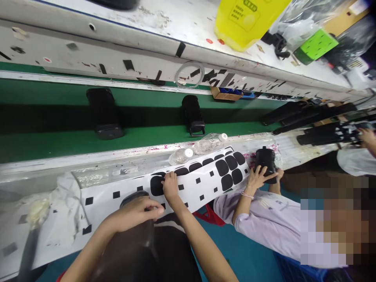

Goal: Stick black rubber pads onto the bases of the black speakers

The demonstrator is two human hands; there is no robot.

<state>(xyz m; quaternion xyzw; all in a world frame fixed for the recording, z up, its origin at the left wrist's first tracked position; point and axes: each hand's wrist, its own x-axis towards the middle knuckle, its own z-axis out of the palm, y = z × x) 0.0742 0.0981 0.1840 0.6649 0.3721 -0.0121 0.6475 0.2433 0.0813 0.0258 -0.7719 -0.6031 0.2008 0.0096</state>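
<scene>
My left hand (pixel 133 213) rests closed on top of a black rounded device (pixel 138 235) held in my lap against the bench edge. My right hand (pixel 170 186) reaches forward to a white backing sheet (pixel 196 192) covered with black rounded pads and small black squares; its fingertips pinch the edge of one black pad (pixel 156 185) at the sheet's left end. Whether the pad is lifted off the sheet I cannot tell.
A co-worker in a pale shirt sits to my right, with hands (pixel 258 178) on another black device (pixel 266 160). Two clear plastic bottles (pixel 210 143) lie on the bench edge. Two black devices (pixel 192 113) stand on the green conveyor belt (pixel 58 143). A yellow container (pixel 243 19) is on the far shelf.
</scene>
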